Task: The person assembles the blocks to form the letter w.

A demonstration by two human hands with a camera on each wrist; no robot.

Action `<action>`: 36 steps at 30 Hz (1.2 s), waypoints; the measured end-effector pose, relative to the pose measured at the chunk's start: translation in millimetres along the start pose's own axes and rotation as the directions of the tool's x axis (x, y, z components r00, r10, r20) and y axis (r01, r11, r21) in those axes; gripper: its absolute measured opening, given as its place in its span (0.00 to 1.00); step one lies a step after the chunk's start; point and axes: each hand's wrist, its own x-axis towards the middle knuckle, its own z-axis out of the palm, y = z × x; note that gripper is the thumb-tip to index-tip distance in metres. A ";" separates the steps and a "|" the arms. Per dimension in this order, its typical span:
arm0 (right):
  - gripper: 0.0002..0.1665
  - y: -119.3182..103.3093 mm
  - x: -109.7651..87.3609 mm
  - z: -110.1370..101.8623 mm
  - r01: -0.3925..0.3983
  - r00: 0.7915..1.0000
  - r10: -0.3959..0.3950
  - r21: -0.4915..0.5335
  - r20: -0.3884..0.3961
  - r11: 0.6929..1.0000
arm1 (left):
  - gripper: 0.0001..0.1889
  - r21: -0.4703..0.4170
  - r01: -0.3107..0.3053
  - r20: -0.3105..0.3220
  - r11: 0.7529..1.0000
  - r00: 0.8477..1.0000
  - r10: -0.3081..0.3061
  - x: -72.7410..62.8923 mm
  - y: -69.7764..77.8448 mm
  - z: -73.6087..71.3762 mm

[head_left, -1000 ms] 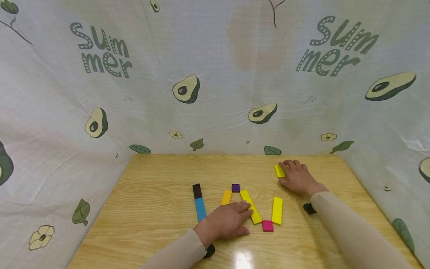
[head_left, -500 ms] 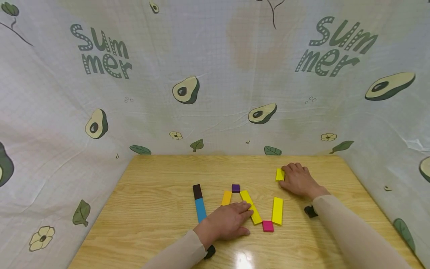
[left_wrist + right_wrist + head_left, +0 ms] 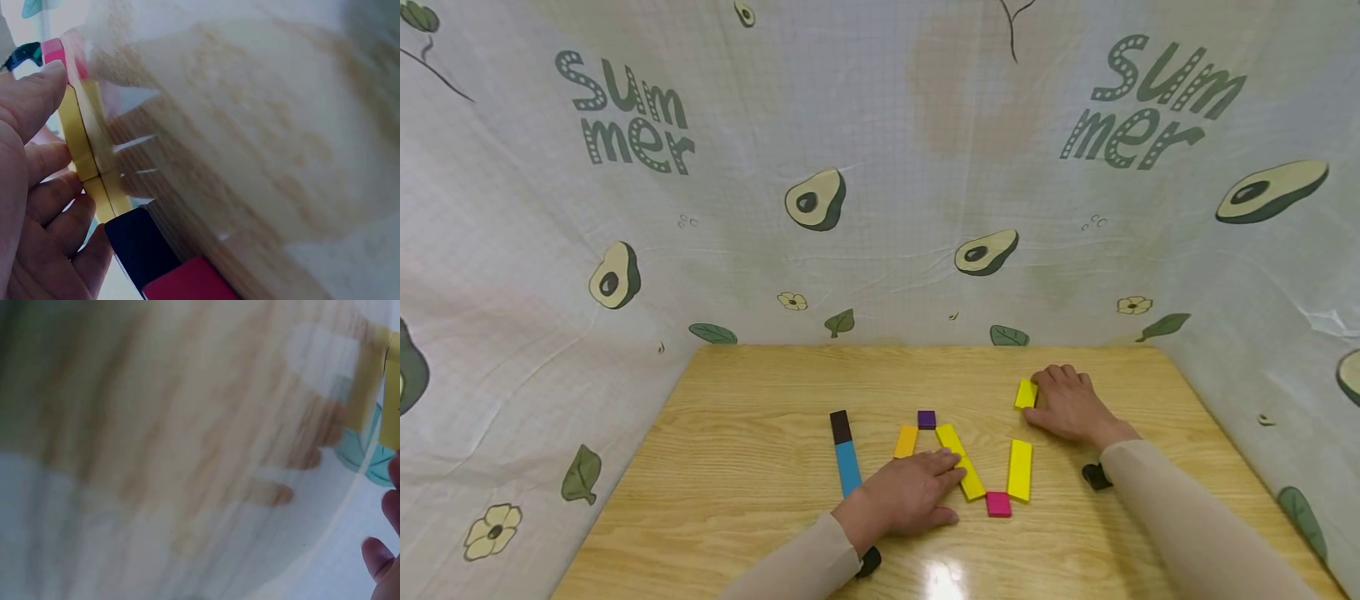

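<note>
My left hand [image 3: 910, 492] lies palm-down with fingers extended, fingertips on the slanted yellow block row [image 3: 972, 482]. In the left wrist view, the fingers touch yellow blocks [image 3: 77, 132] standing end to end, and a dark block [image 3: 132, 240] lies close to the fingertips. Farther back on the right, my right hand [image 3: 1067, 406] pinches a small yellow block [image 3: 1026, 394] between thumb and forefinger. The right wrist view shows only part of a yellow block [image 3: 391, 403] and a few fingertips. An upright yellow block [image 3: 1019, 471] stands between the hands, beside a pink block [image 3: 997, 504].
A purple block [image 3: 927, 419] and an orange block [image 3: 905, 441] lie just beyond the left hand. Left of them, a black block [image 3: 841, 427] adjoins a blue block [image 3: 847, 467], partly covered by the hand. A printed cloth [image 3: 880, 275] walls the wooden table [image 3: 737, 467].
My right hand has shifted slightly toward me and right, drawing the small yellow block along and turning it a little. The left hand has stayed in place.
</note>
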 end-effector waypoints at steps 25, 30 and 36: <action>0.28 -6.3 -25.5 -5.9 0.097 0.995 -0.097 0.000 0.018 0.995 | 0.36 -0.025 -0.008 -0.015 1.000 1.000 0.007 0.1 -0.5 3.1; 0.28 -8.7 -28.6 -7.5 0.109 0.994 -0.109 0.002 0.023 0.994 | 0.36 -0.025 -0.006 -0.015 1.000 1.000 0.006 0.2 -0.6 3.5; 0.28 -10.9 -31.4 -6.9 0.111 0.993 -0.111 0.006 0.028 0.994 | 0.36 -0.033 -0.004 -0.017 0.999 1.000 0.004 0.0 -0.7 2.8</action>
